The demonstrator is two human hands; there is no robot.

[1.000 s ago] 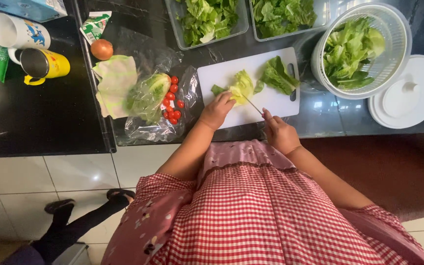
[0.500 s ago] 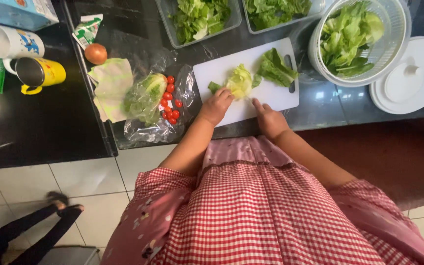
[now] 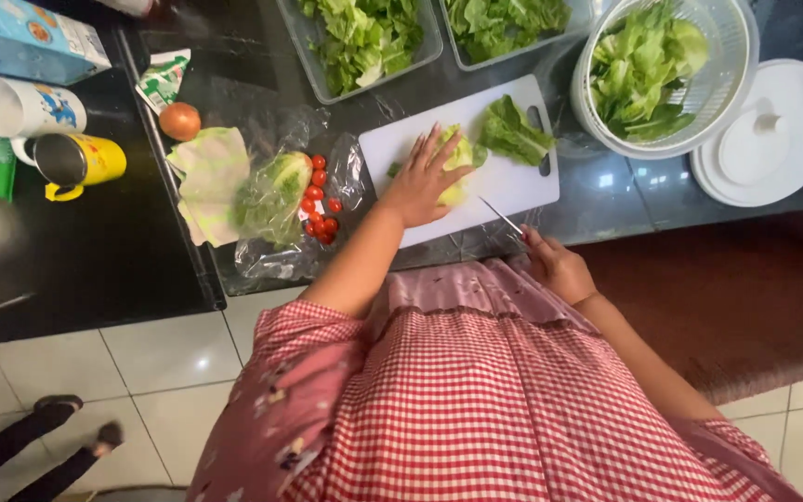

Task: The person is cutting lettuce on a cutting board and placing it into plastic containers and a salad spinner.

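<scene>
Head view: your left hand lies flat with fingers spread on the lettuce at the centre of the white board, pressing it down rather than closing around it. Your right hand sits at 5 o'clock from the board, just off its near edge, clenched around the handle of a knife; the thin blade points toward 10 o'clock and its tip lies on the board, close to the lettuce but apart from it. A second lettuce piece rests at 1 o'clock from the first, near the board's handle slot.

At 9 o'clock from the board, a clear bag holds another lettuce head, with cherry tomatoes along its right side. Two clear tubs of leaves stand at 12 o'clock. A spinner basket full of leaves stands at 2 o'clock, its white lid just beside it at 3 o'clock. Far out at 9 o'clock are a yellow mug, a white mug and an onion.
</scene>
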